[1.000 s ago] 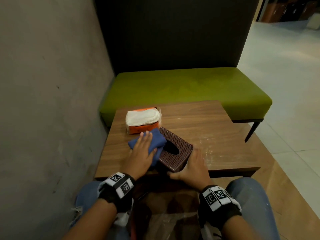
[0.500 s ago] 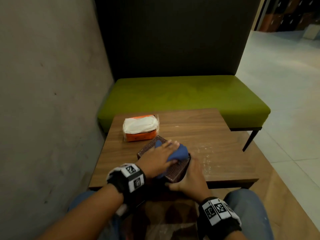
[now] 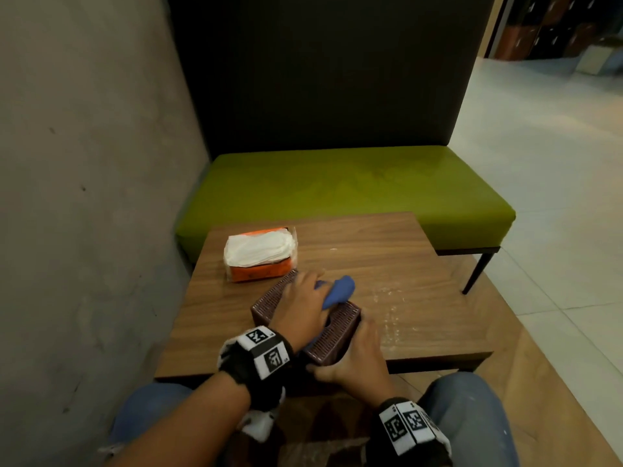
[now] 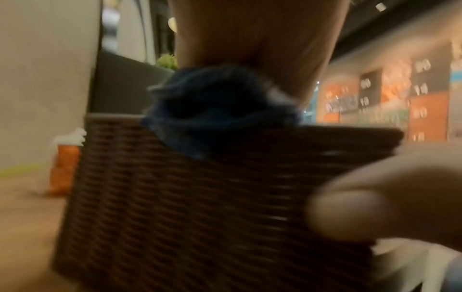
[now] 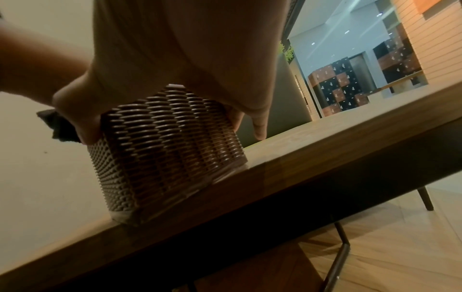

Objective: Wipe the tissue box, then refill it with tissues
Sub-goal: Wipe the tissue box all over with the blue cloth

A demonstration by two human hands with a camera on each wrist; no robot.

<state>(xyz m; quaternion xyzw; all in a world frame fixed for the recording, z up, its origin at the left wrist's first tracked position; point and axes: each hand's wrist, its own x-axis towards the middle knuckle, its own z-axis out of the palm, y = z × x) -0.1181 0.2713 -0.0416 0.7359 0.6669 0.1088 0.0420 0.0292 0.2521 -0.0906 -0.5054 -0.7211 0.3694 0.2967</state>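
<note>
The brown woven tissue box (image 3: 340,335) stands near the front edge of the wooden table (image 3: 421,274). My left hand (image 3: 303,298) lies on the box's top and holds a bunched blue cloth (image 3: 340,291) against it, hiding the opening. In the left wrist view the cloth (image 4: 220,110) is wadded under my palm on the box's top rim (image 4: 200,197). My right hand (image 3: 354,352) grips the box's near right corner, thumb on the end face and fingers along the right side (image 5: 170,148). An orange tissue pack (image 3: 259,254) with white tissues lies just beyond the box.
A green bench (image 3: 337,183) with a dark backrest stands behind the table, and a grey wall (image 3: 84,197) runs close along the left. The box sits at the table's front edge (image 5: 325,158). My knees are under that edge. Pale smears mark the tabletop to the right (image 3: 391,308).
My left hand has swept the blue cloth from the box's left end across its top toward the far right. The right hand has stayed on the box's near corner.
</note>
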